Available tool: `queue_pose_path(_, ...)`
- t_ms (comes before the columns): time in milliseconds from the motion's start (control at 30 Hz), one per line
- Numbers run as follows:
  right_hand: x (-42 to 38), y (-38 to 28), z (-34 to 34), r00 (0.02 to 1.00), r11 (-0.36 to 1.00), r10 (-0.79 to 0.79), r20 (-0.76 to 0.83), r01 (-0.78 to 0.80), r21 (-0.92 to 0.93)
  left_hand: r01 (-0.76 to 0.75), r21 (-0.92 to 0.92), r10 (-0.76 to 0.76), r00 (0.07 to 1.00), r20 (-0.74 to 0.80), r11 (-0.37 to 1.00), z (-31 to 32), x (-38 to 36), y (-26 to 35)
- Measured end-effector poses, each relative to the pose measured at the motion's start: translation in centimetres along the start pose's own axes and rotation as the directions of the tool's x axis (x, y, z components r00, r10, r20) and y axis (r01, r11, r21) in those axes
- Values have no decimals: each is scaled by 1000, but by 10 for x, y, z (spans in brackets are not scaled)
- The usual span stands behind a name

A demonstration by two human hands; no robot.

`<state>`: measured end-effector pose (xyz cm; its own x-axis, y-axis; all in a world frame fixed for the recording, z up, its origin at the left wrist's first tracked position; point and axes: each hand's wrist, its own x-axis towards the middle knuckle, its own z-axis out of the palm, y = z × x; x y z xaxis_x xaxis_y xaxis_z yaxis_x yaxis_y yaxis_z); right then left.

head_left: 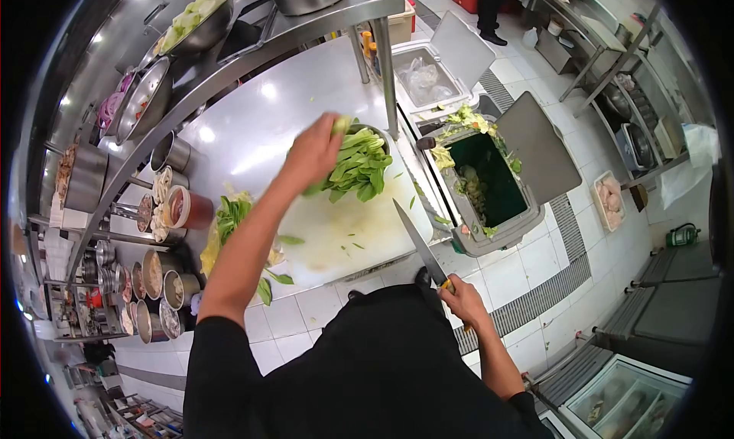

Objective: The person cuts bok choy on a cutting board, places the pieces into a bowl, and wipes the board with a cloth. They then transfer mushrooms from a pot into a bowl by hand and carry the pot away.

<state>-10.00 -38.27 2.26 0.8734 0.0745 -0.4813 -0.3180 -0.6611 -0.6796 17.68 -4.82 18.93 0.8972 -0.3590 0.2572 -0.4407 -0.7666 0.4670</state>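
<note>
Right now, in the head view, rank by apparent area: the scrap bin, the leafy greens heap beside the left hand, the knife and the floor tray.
1. Scrap bin
2. Leafy greens heap
3. Knife and floor tray: too alike to rank; the knife is longer but thinner, and nearer.

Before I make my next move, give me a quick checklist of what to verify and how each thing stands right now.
1. Knife in hand, pointing away from the body: ok, the right hand holds it with the tip forward.
2. Left hand apart from the knife: ok, it is over by the leafy greens.
3. Left hand's grip on the greens: cannot tell, the hand is blurred.
4. Cutting board free of scraps: not ok, loose leaf bits lie on it.
5. Waste bin open: ok, its lid is swung back.
</note>
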Motion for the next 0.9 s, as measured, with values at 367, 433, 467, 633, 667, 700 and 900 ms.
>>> queue_pose_path(367,-10,5,-19,990,986,141,10,-141,91,256,112,-278,914,296,960,63,85,-95)
queue_pose_path(433,-10,10,-17,986,977,163,18,-164,137,232,236,-301,900,317,944,56,89,-90)
queue_pose_path(467,-8,13,-15,987,977,163,18,-164,135,202,355,-325,886,331,913,53,91,-87)
queue_pose_path(633,-6,8,-23,994,993,107,-26,-106,52,205,360,-337,872,356,910,64,97,-89)
queue_pose_path(667,-6,7,-25,993,992,112,-26,-111,53,201,315,-297,907,298,928,67,98,-88)
queue_pose_path(700,-4,6,-27,993,991,117,-20,-115,68,200,313,-297,906,302,928,69,100,-86)
queue_pose_path(900,-3,7,-30,988,983,150,-26,-147,107,205,291,-332,798,503,934,74,92,-51)
